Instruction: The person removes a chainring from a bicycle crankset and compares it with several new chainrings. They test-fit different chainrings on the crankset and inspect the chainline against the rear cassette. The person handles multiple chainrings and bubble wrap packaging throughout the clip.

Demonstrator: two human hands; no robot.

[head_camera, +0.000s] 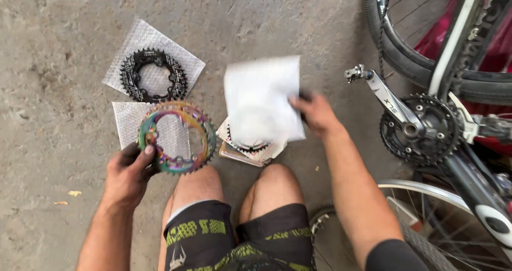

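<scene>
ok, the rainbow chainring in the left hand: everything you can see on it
The chainring is a toothed ring with an oil-slick finish of green, purple and gold, metal by its look. It has teeth all round, a large open middle and inward mounting tabs. The left hand pinches its lower left edge, thumb on top, holding it roughly flat towards the camera above the bubble wrap on the concrete floor. Nothing else touches it.

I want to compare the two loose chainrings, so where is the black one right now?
The black chainring lies on a sheet of bubble wrap on the concrete floor, upper left in the head view, just above the rainbow chainring held in the left hand.
</scene>
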